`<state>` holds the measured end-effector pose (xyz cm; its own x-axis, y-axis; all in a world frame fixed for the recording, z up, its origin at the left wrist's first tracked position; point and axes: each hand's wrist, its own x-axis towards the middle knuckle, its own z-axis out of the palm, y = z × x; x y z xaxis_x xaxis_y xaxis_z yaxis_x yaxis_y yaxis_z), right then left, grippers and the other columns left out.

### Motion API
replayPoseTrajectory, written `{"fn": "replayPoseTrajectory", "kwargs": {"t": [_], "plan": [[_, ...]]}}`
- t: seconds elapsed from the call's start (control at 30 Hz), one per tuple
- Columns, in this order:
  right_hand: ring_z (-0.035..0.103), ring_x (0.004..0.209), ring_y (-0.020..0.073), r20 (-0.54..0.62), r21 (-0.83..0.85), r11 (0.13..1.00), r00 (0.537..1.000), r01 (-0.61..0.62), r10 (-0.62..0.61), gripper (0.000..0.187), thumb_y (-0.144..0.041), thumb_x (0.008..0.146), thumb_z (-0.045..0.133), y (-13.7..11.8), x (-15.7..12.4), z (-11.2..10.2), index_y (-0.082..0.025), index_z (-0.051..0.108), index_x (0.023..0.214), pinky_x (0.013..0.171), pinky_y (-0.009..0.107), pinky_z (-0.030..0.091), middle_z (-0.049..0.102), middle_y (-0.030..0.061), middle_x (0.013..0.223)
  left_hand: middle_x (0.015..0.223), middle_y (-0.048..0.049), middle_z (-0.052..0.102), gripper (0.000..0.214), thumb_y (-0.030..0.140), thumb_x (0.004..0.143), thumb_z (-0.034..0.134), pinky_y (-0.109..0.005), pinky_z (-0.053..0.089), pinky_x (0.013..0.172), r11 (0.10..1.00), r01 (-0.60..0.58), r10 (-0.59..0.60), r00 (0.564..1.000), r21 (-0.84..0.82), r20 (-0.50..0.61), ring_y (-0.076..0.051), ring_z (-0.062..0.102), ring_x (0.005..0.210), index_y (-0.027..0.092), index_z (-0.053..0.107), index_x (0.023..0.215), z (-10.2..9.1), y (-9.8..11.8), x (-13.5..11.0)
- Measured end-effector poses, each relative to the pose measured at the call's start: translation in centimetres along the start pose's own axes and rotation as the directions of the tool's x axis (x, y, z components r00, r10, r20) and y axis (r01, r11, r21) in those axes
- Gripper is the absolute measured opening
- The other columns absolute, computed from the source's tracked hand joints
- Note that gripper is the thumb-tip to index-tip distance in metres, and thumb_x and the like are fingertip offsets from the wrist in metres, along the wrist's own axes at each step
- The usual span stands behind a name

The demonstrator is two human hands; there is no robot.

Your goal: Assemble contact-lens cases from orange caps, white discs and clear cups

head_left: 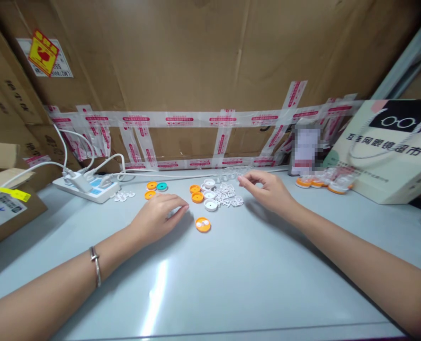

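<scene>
My left hand (162, 215) hovers low over the table, thumb and forefinger tips together, nothing showing between them. Just right of it lies an orange round cap (203, 225) with small white pieces inside. My right hand (269, 192) is in a pinch beside a row of clear plastic pieces (228, 176); whatever its fingertips hold, if anything, is too small to make out. Between the hands are orange caps (197, 197), white caps (210, 204) and a heap of small white openwork pieces (228, 194). Behind my left hand sit more orange caps (152, 186) and a teal cap (161, 186).
A white power strip (96, 188) with plugged cords stands at the left, small white discs (124, 195) beside it. Orange-based clear pieces (338, 184), a phone (305, 149) and a paper bag (388, 151) are at the right. A taped carton (182, 57) walls off the back.
</scene>
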<state>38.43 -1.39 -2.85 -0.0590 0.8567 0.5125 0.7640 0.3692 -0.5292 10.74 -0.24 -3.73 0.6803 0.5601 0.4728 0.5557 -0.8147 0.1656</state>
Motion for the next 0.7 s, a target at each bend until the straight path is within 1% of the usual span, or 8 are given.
{"fn": "replayPoseTrajectory", "kwargs": {"t": [0.13, 0.27, 0.33, 0.4, 0.43, 0.5, 0.7], "plan": [[0.055, 0.071, 0.0173, 0.145, -0.031, 0.999, 0.989, -0.029, 0.033, 0.025, -0.037, 0.081, 0.047, 0.6, 0.2, 0.2, -0.018, 0.057, 0.068, 0.062, 0.028, 0.040, 0.063, 0.0047, 0.074, 0.083, -0.0060, 0.069, 0.024, 0.022, 0.088, 0.042, -0.031, 0.047, 0.073, 0.999, 0.011, -0.012, 1.000, 0.047, 0.009, -0.018, 0.063, 0.076, 0.016, 0.065, 0.085, -0.2, -0.3, 0.1], [0.055, 0.076, 0.0189, 0.304, -0.088, 0.995, 0.949, -0.053, 0.077, 0.024, -0.041, 0.078, 0.050, 1.4, 0.5, -0.2, -0.018, 0.059, 0.077, 0.067, 0.031, 0.041, 0.062, 0.0061, 0.083, 0.083, -0.0064, 0.069, 0.026, 0.023, 0.089, 0.040, -0.031, 0.047, 0.073, 0.996, 0.028, -0.029, 0.999, 0.082, 0.018, -0.018, 0.063, 0.077, 0.016, 0.064, 0.085, -0.2, -0.4, 0.0], [0.055, 0.077, 0.0191, 0.401, -0.100, 0.991, 0.909, -0.083, 0.117, 0.031, -0.046, 0.072, 0.057, 1.8, 0.5, -0.5, -0.018, 0.058, 0.086, 0.069, 0.031, 0.042, 0.060, 0.0062, 0.086, 0.083, -0.0065, 0.069, 0.026, 0.024, 0.089, 0.039, -0.031, 0.047, 0.073, 0.996, 0.039, -0.041, 0.999, 0.085, 0.022, -0.018, 0.063, 0.077, 0.016, 0.064, 0.085, -0.1, -0.5, 0.0], [0.054, 0.078, 0.0189, 0.496, -0.097, 0.988, 0.855, -0.118, 0.151, 0.044, -0.049, 0.064, 0.065, 2.0, 0.4, -0.7, -0.018, 0.056, 0.094, 0.069, 0.030, 0.043, 0.058, 0.0058, 0.087, 0.082, -0.0068, 0.069, 0.027, 0.024, 0.089, 0.039, -0.031, 0.048, 0.072, 0.996, 0.045, -0.047, 0.999, 0.080, 0.027, -0.018, 0.063, 0.077, 0.016, 0.065, 0.085, -0.1, -0.5, 0.0], [0.054, 0.078, 0.0186, 0.526, -0.096, 0.987, 0.835, -0.129, 0.161, 0.048, -0.049, 0.061, 0.067, 2.1, 0.4, -0.7, -0.018, 0.055, 0.096, 0.069, 0.030, 0.044, 0.057, 0.0055, 0.087, 0.082, -0.0069, 0.069, 0.028, 0.024, 0.089, 0.039, -0.030, 0.048, 0.072, 0.996, 0.046, -0.048, 0.998, 0.076, 0.029, -0.018, 0.063, 0.076, 0.016, 0.065, 0.085, -0.1, -0.5, 0.0], [0.053, 0.076, 0.0177, 0.546, -0.091, 0.987, 0.822, -0.135, 0.163, 0.047, -0.048, 0.061, 0.068, 2.1, 0.3, -0.6, -0.018, 0.055, 0.094, 0.067, 0.029, 0.043, 0.056, 0.0048, 0.086, 0.081, -0.0070, 0.069, 0.028, 0.025, 0.089, 0.039, -0.030, 0.048, 0.073, 0.996, 0.045, -0.048, 0.998, 0.071, 0.031, -0.018, 0.063, 0.077, 0.016, 0.065, 0.085, -0.1, -0.4, -0.1], [0.052, 0.068, 0.0146, 0.500, -0.081, 0.991, 0.856, -0.107, 0.133, 0.028, -0.042, 0.068, 0.062, 2.1, 0.1, 0.2, -0.017, 0.060, 0.082, 0.062, 0.027, 0.042, 0.056, 0.0022, 0.077, 0.082, -0.0071, 0.068, 0.028, 0.024, 0.089, 0.039, -0.030, 0.048, 0.073, 0.996, 0.050, -0.054, 0.997, 0.072, 0.058, -0.018, 0.063, 0.077, 0.015, 0.065, 0.085, 0.0, -0.4, -0.1]]}}
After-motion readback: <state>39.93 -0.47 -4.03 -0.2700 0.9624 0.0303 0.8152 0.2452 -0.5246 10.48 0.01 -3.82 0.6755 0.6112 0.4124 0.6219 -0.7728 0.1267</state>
